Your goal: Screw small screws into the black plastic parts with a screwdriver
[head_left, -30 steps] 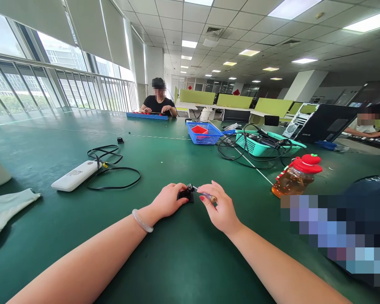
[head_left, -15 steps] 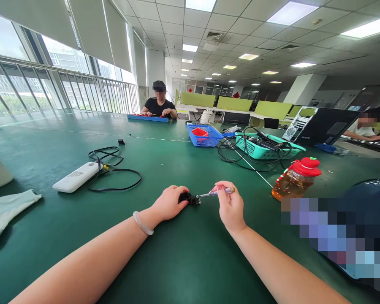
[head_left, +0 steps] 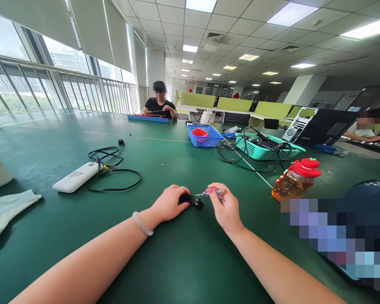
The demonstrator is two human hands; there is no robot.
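Observation:
A small black part rests on the green table, and its left end is gripped between the thumb and fingers of my left hand. My right hand pinches a screwdriver with a clear purplish handle. The screwdriver lies nearly level, its thin shaft pointing left to the upper side of the black part, close to my left fingertips. Whether the tip touches the part is too small to tell.
Further left lie a white power bank and a looped black cable. A blue basket, a teal basket with cables and a red-lidded bottle stand ahead and right. A person sits across the table.
My right hand and the screwdriver have moved slightly left, the tip now nearer my left fingers. The black part's right end has turned a little. The person across has raised a hand slightly.

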